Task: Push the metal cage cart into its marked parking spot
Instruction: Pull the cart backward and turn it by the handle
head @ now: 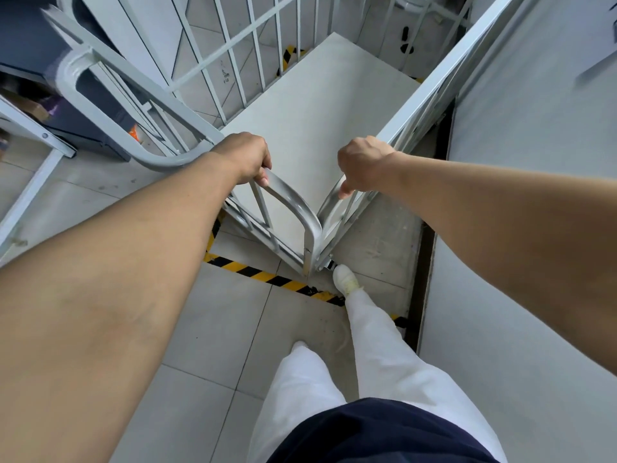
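The pale grey metal cage cart [314, 105] stands in front of me with barred sides and a flat, empty floor. My left hand [245, 157] is closed around the top rail of its near left side. My right hand [364, 165] grips the top rail of its near right side, thumb pointing down. Both rails meet at the cart's near corner post [310, 248]. Yellow-and-black floor tape [267, 277] marks the parking spot; it runs under the near corner, and more yellow-and-black tape [288, 56] shows beyond the far left side. My right foot [345, 279] is beside the corner wheel.
A white wall [534, 111] runs close along the cart's right side, with a dark gap [422, 279] at its base. Another grey cage frame [110, 105] and dark blue equipment [30, 38] stand at the left. Tiled floor [207, 329] lies behind the tape.
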Tool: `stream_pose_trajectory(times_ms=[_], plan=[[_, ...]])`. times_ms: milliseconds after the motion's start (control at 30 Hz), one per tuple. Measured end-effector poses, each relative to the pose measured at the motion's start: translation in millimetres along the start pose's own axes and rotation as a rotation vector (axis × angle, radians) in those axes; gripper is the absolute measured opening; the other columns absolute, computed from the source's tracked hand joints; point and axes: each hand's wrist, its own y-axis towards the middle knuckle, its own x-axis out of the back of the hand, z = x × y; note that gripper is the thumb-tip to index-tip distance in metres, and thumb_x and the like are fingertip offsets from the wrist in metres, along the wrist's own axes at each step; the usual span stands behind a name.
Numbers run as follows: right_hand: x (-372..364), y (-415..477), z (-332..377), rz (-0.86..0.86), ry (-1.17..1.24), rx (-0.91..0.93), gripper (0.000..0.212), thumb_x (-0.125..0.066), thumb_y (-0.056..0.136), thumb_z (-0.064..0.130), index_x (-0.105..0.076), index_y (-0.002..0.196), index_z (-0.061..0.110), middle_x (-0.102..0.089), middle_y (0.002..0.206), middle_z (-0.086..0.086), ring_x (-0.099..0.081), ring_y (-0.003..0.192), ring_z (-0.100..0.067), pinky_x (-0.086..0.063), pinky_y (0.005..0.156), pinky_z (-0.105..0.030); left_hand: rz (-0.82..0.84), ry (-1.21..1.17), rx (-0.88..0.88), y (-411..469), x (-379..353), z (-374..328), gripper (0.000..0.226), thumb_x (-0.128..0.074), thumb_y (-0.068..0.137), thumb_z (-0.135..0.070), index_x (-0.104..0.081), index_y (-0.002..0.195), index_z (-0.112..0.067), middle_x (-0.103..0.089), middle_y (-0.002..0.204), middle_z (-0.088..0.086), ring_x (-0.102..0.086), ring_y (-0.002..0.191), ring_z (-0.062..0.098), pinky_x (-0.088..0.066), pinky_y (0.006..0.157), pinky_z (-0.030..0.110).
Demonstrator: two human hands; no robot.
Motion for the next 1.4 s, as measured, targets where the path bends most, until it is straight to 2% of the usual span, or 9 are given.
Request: stream_pose_trajectory(times_ms=[100, 200, 367, 567, 833, 1000, 1133, 1267, 1400], plan=[[-2.6, -3.8, 3.2, 0.007, 0.043, -0.038, 0.048, -0.072, 0.078, 0.044, -0.065, 0.103, 0.004, -0.058, 0.086, -0.009, -0.058, 0.084, -0.029, -0.045, 0.068, -0.029, -0.001, -0.028, 0.013, -2.8, -1.3, 0.9, 0.04, -0.071, 0.082, -0.007, -0.066, 0.121, -0.009, -0.074, 0.109, 0.008, -0.057, 0.118, 0.024, -0.044, 0.097, 0.03], [-5.3, -7.5, 5.1, -0.009, 0.072, -0.058, 0.045, -0.071, 0.08, 0.04, -0.064, 0.105, 0.003, -0.065, 0.101, -0.014, -0.062, 0.098, -0.032, -0.044, 0.07, -0.03, -0.025, -0.068, 0.023, -5.3, -4.3, 1.0, 0.037, -0.064, 0.087, -0.005, -0.064, 0.123, -0.009, -0.075, 0.106, 0.009, -0.058, 0.118, 0.019, -0.042, 0.095, 0.026], [-9.7, -9.0, 5.5, -0.029, 0.117, -0.087, 0.04, -0.071, 0.082, 0.035, -0.063, 0.103, 0.003, -0.065, 0.106, -0.016, -0.06, 0.095, -0.032, -0.042, 0.07, -0.03, -0.043, -0.072, 0.026, -4.1, -6.9, 2.4, 0.038, -0.063, 0.087, -0.003, -0.063, 0.125, -0.01, -0.076, 0.105, 0.007, -0.056, 0.118, 0.019, -0.042, 0.094, 0.026], [-16.5, -11.6, 5.7, -0.032, 0.142, -0.098, 0.039, -0.067, 0.086, 0.033, -0.062, 0.11, 0.002, -0.064, 0.112, -0.017, -0.061, 0.104, -0.034, -0.043, 0.073, -0.03, -0.045, -0.049, 0.017, -3.7, -7.4, 2.7, 0.04, -0.065, 0.087, -0.004, -0.062, 0.126, -0.009, -0.075, 0.105, 0.007, -0.056, 0.119, 0.021, -0.044, 0.1, 0.029], [-12.0, -17.4, 2.8, 0.013, 0.093, -0.083, 0.034, -0.069, 0.085, 0.028, -0.063, 0.105, 0.001, -0.066, 0.107, -0.016, -0.063, 0.1, -0.034, -0.045, 0.073, -0.032, -0.036, -0.055, 0.045, -13.2, -9.5, -12.8, 0.037, -0.061, 0.089, -0.004, -0.062, 0.126, -0.011, -0.075, 0.106, 0.006, -0.057, 0.117, 0.02, -0.043, 0.09, 0.026], [-13.0, -23.0, -4.2, 0.028, 0.13, -0.073, 0.034, -0.07, 0.084, 0.031, -0.064, 0.102, 0.002, -0.067, 0.105, -0.016, -0.064, 0.1, -0.033, -0.049, 0.081, -0.034, -0.003, -0.008, 0.059, -17.4, -10.9, -17.4, 0.038, -0.064, 0.088, -0.008, -0.062, 0.126, -0.014, -0.074, 0.111, 0.004, -0.056, 0.12, 0.022, -0.045, 0.098, 0.031], [-15.1, -23.4, -5.4, 0.015, 0.157, -0.088, 0.031, -0.069, 0.085, 0.027, -0.066, 0.101, 0.001, -0.068, 0.105, -0.018, -0.065, 0.098, -0.034, -0.05, 0.082, -0.034, 0.011, 0.033, 0.04, -14.0, -10.1, -16.9, 0.042, -0.071, 0.084, -0.011, -0.064, 0.125, -0.014, -0.073, 0.113, 0.005, -0.057, 0.118, 0.024, -0.046, 0.098, 0.032], [-15.0, -22.8, -0.1, -0.013, 0.157, -0.088, 0.017, -0.067, 0.086, 0.016, -0.067, 0.094, 0.0, -0.07, 0.104, -0.016, -0.066, 0.095, -0.033, -0.051, 0.079, -0.034, -0.016, 0.045, 0.025, -14.8, -13.2, -11.9, 0.04, -0.07, 0.084, -0.013, -0.064, 0.124, -0.015, -0.074, 0.111, 0.005, -0.057, 0.118, 0.024, -0.046, 0.097, 0.032], [-16.2, -23.1, 0.8, -0.008, 0.151, -0.1, 0.02, -0.069, 0.085, 0.018, -0.066, 0.093, 0.0, -0.069, 0.101, -0.016, -0.063, 0.088, -0.031, -0.048, 0.073, -0.032, -0.019, 0.034, -0.001, -16.7, -13.1, -11.7, 0.039, -0.069, 0.085, -0.011, -0.064, 0.124, -0.013, -0.074, 0.11, 0.006, -0.057, 0.118, 0.025, -0.046, 0.096, 0.031]])
